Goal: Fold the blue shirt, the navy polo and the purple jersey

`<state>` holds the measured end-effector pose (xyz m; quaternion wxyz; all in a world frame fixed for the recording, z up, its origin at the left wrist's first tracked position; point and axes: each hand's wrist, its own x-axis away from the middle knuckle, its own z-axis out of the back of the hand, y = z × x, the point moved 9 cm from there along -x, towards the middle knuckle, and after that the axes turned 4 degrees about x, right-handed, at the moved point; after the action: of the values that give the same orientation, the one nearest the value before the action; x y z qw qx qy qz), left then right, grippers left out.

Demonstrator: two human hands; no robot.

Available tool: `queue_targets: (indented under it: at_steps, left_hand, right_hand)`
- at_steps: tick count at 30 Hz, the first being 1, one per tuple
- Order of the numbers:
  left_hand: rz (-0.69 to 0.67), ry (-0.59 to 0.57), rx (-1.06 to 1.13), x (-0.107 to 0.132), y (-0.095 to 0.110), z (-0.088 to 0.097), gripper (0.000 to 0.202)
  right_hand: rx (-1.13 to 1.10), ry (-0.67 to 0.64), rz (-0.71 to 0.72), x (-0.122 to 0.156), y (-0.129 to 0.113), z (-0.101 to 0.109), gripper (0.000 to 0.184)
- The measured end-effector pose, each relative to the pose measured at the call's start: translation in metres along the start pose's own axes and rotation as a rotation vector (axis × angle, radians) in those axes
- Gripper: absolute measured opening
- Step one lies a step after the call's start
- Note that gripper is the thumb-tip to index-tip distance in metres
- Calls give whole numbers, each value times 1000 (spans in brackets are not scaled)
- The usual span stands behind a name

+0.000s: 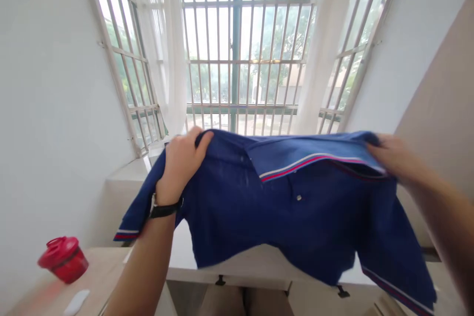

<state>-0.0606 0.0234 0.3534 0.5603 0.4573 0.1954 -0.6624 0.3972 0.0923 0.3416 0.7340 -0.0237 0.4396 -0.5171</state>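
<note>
A navy blue polo shirt [237, 212] with a red and white striped collar and sleeve edges hangs in the air before me, stretched wide between both hands. My left hand [185, 155] is closed on the cloth at the left shoulder, thumb over the top. At the collar's right end, my right hand [388, 155] grips the fabric and is slightly blurred; some of its fingers are behind the cloth. One button shows below the collar. The shirt's lower edge hangs over a white table [255, 259].
A red lidded container [64, 259] stands on a wooden surface [99, 269] at the lower left, near a white flat object [77, 302]. Behind the shirt is a barred window [233, 59] with white curtains [176, 54]. Black clips [220, 280] sit along the table's front edge.
</note>
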Motion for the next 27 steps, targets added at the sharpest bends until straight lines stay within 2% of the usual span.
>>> queue_targets:
  at_steps: [2,4,6,8,11,14,17,19,21,23,25,27]
  left_hand:
    - [-4,-345,15,24,-26,-63,43]
    - [-35,-667,80,63,-48,-120,41]
    - [14,-910,119,101,-70,-161,38]
    - [71,-1032,147,124,-83,-182,34]
    - [97,-1048,135,124,-90,-189,32]
    - [61,-971,12,97,-96,-195,33]
    - [60,-845,-162,69,-112,-223,35]
    - [149,-790,-246,65,-130,-251,36]
    - [172,-774,-256,75,-137,-277,38]
    - [107,-796,-208,97,-131,-294,45]
    - [7,-822,-114,125,-114,-295,44]
    - [-78,-838,12,152,-94,-281,37]
  right_hand:
    - [-31,-320,7,10,13,-67,59]
    - [-19,-605,52,33,31,-132,48]
    - [30,-781,30,56,59,-183,42]
    - [36,-878,-28,70,87,-216,41]
    - [-13,-941,-63,73,110,-241,41]
    - [-30,-904,-41,54,119,-251,37]
    - [224,-702,-84,27,141,-261,32]
    - [505,-504,-121,19,156,-267,31]
    - [687,-347,-62,24,156,-276,36]
    - [692,-271,38,41,149,-288,38]
    - [562,-276,61,64,148,-295,33]
    - [380,-369,1,87,151,-300,29]
